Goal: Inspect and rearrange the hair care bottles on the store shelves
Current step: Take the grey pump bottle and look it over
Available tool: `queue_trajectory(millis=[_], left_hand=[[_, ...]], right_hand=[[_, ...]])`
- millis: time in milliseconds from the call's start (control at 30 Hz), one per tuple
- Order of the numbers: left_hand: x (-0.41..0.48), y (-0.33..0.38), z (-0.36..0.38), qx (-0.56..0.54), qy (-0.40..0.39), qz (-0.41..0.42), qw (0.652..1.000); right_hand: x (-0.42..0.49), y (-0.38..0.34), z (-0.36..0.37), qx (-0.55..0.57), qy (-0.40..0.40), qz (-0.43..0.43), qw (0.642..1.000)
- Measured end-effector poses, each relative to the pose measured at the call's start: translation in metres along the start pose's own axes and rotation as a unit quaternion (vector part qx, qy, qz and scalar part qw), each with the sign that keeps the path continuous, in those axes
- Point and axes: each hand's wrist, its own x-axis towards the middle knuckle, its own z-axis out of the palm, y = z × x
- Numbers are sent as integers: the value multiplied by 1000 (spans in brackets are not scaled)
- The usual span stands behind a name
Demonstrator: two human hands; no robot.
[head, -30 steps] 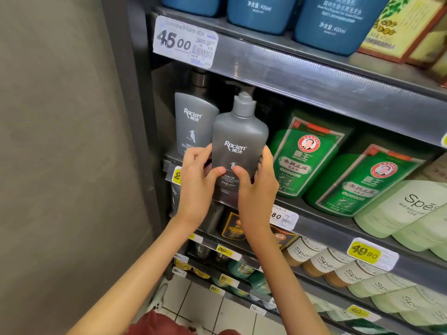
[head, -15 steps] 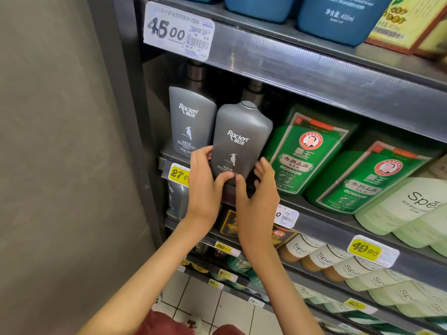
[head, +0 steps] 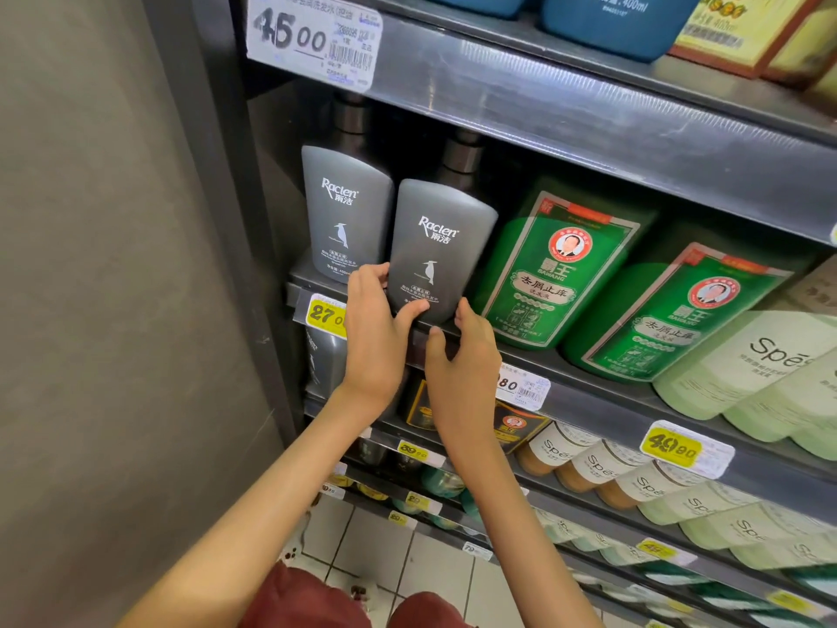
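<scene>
A grey Raclen pump bottle (head: 441, 247) stands at the front of the middle shelf (head: 589, 392), beside a second identical grey bottle (head: 344, 210) to its left. My left hand (head: 376, 342) grips the front bottle's lower left corner, thumb on the label side and fingers round the edge. My right hand (head: 462, 373) is at the lower right corner; its fingertips touch the bottle's edge, and the thumb lies just under the base against the shelf lip. The pump heads are hidden in shadow under the shelf above.
Two green Bawang bottles (head: 552, 269) lean right of the grey ones, then pale green Spe bottles (head: 761, 364). Blue bottles (head: 611, 20) stand on the top shelf above a 45.00 price tag (head: 312, 38). Lower shelves hold more bottles. A grey wall (head: 90, 265) closes the left side.
The grey bottle has gone from held out in front of the shelf to standing back on it beside its twin. My right thumb has come off its front.
</scene>
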Motion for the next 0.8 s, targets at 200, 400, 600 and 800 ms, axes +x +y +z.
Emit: queue_trajectory(millis=[200,400,600,800], left_hand=[[4,-1,2,39,5,10,999],[2,0,3,46,16,2,999],[-2,3,-13,52,-45,17,997],[0,7,-64,6,-12,-12,1000]], right_hand=[[7,-4,0,-3,-24,21,999],[8,-4,-4,-1,-21,21,1000],[1,-1,-5,3,-12,-1,1000],[-6,-41,-5,46,13,-172,984]])
